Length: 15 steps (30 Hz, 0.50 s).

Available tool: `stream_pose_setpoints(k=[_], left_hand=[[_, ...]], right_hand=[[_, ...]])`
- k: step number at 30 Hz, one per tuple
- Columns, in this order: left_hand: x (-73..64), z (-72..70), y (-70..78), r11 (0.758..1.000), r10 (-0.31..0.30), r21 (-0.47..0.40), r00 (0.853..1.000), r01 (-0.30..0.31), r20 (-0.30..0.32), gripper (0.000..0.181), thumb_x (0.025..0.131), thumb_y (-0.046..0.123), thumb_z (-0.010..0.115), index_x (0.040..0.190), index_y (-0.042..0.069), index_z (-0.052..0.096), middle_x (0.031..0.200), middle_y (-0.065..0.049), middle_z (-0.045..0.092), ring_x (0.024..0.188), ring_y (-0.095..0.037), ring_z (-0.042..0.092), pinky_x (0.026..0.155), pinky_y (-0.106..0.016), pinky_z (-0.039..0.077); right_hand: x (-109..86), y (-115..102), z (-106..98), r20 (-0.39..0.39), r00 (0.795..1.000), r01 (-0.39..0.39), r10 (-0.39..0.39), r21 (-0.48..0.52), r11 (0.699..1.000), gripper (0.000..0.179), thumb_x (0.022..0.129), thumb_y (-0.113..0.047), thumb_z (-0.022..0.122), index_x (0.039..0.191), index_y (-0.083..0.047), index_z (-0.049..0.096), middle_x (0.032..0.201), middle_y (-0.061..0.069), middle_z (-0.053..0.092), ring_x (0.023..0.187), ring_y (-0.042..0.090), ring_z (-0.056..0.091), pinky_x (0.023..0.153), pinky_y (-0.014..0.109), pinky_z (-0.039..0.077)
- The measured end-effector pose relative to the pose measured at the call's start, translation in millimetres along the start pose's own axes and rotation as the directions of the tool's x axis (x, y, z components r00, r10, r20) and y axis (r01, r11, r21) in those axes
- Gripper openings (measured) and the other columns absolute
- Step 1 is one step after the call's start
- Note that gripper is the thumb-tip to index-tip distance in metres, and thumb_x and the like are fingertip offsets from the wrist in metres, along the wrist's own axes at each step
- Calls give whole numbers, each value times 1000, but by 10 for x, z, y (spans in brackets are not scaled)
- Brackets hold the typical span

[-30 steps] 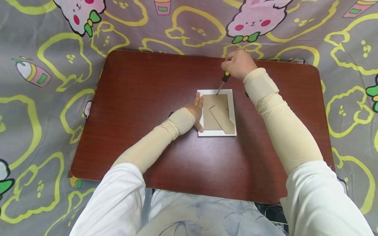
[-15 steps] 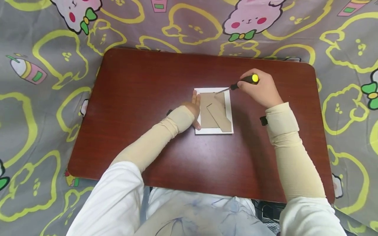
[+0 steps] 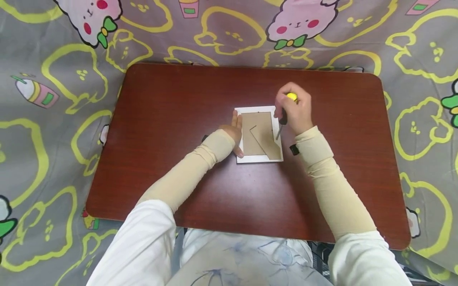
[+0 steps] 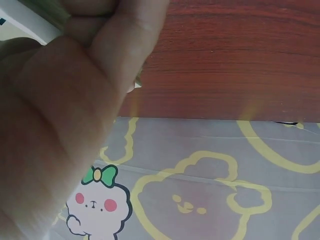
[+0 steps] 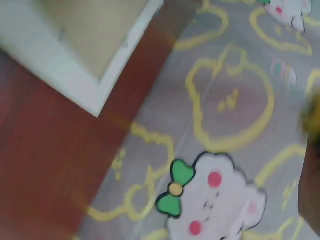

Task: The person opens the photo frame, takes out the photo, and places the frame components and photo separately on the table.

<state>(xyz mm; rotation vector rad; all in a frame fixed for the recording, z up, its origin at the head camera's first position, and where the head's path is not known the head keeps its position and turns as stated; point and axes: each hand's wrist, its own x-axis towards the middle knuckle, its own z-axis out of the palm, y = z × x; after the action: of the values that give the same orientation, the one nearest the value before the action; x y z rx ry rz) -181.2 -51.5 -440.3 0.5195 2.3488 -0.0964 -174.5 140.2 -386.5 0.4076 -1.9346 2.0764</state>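
Note:
A white picture frame (image 3: 252,159) lies face down on the table, with a brown backing board (image 3: 250,145) and its angled stand leg showing. My left hand (image 3: 232,133) rests along the frame's left side, fingers stretched toward the far corner and thumb at the near one. In the left wrist view this hand (image 4: 55,115) covers much of the picture. A yellow-and-black screwdriver (image 3: 284,117) is gripped in my right hand (image 3: 298,109), its tip pointing down at the frame's right inner edge. The right wrist view catches only the frame's corner (image 5: 92,100) and, blurred, part of this hand.
The reddish-brown table (image 3: 171,103) has rounded corners and surrounds the frame on all sides. Beyond its far edge hangs a grey cloth (image 3: 236,31) with cartoon prints. A small black device (image 3: 294,149) sits at the right wrist.
My right hand has carried the screwdriver from above the frame's top edge round to its right edge, turning it from sideways to steeply downward. My left hand stays on the left side.

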Motion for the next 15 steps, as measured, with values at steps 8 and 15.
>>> stream_pose_setpoints(k=[8, 15], left_hand=[[3, 27, -2, 998, 15, -63, 1000, -16, -21, 146, 69, 51, 90, 158, -2, -13, 162, -26, -19, 122, -32, 56, 83, -35, 54], [-253, 90, -66, 966, 70, -231, 979, -115, -193, 99, 68, 27, 92, 146, -8, 44, 149, -15, 50, 117, -23, 58, 100, -29, 45]], right_hand=[[-216, 295, 477, 250, 965, 155, -85, -274, 949, 30, 91, -9, 48, 62, -3, 49, 55, 3, 42, 50, 13, 37, 48, 25, 28], [-355, 504, 803, 360, 914, 349, -186, -467, 812, 27, 89, -17, 47, 62, -12, 45, 55, -1, 43, 52, 14, 42, 49, 32, 35]])
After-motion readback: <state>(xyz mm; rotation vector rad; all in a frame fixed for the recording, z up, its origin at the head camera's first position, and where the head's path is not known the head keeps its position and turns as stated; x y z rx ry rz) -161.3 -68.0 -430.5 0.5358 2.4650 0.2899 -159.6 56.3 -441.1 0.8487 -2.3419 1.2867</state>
